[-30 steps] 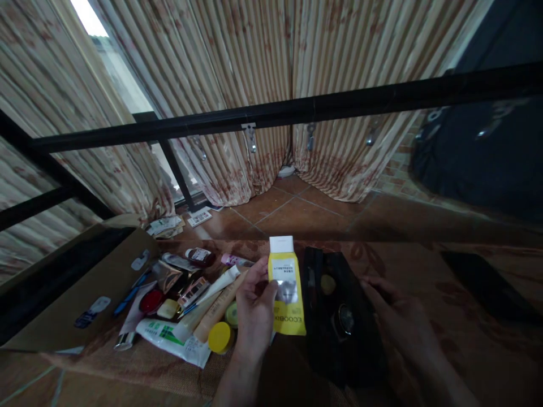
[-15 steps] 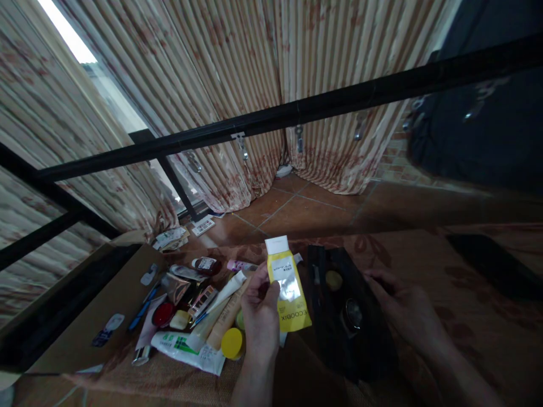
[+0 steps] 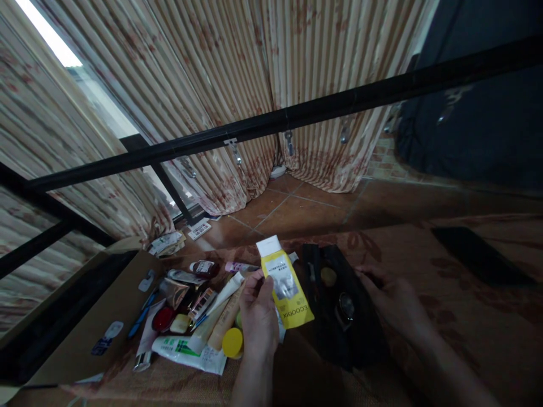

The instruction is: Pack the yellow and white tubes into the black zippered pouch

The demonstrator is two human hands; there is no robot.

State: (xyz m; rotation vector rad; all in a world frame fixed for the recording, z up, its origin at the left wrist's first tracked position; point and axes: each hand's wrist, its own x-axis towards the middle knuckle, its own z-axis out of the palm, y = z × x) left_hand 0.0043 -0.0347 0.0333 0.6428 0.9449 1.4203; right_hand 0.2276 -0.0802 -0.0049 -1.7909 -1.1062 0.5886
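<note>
My left hand pinches a yellow tube with a white cap by its left edge, cap end up and tilted left. The tube hangs between the heap of toiletries and a black pouch. Inside the open pouch lie a round tan item and a round item with a shiny rim. My right hand is closed on the pouch's right edge; its fingertips are partly hidden in shadow. Left of my left hand lie a yellow-lidded jar, a white and green tube and a beige tube.
A cardboard box stands at the left. Beside it lie a red round container, a blue pen-like item and a dark red bottle. A flat black object rests at the right. A dark metal bar crosses before the curtains.
The yellow tube has tilted a little further left in my left hand. My right hand stays at the pouch. The whole view has shifted slightly.
</note>
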